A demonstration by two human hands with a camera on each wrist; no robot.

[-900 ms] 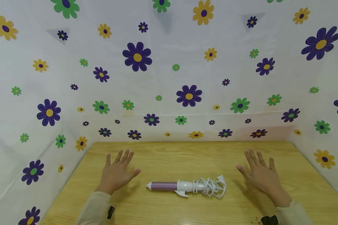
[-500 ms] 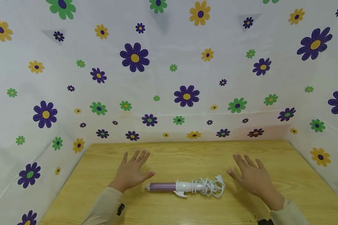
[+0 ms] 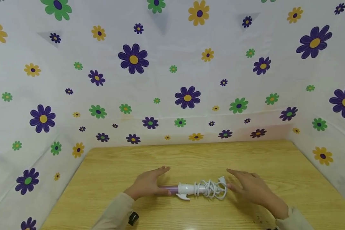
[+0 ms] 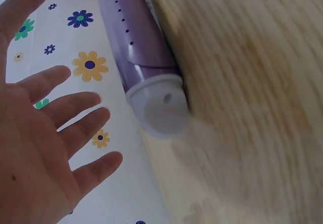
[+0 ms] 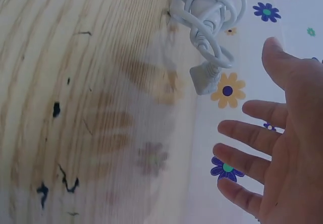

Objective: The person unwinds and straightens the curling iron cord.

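In the head view, a wood-grained table (image 3: 189, 163), yellow and lightly glossy, meets a white cloth (image 3: 161, 83) printed with purple, yellow and green flowers and creased low down. The curler (image 3: 187, 189) lies crosswise on the wood between the hands: a purple cylindrical barrel, a smooth white handle with a curved lever (image 3: 183, 196) at its near side, and a white cord (image 3: 210, 189) wound round the handle in loose loops, ending in a blocky plug (image 3: 221, 180). The left hand (image 3: 145, 185) is at the barrel end, thumb on the near side and fingers on the far side; the right hand (image 3: 254, 188) hovers just beside the cord, thumb and fingers apart. Beige sleeves (image 3: 115, 212) cover both forearms.

In the left wrist view, the barrel shows a row of dark dots and a rounded white cap (image 4: 159, 108). The left fingers are spread, a gap between them and the barrel.

In the right wrist view, black marks (image 5: 68, 181) streak the grain. The right fingers are gently bent and separated, clear of the plug.
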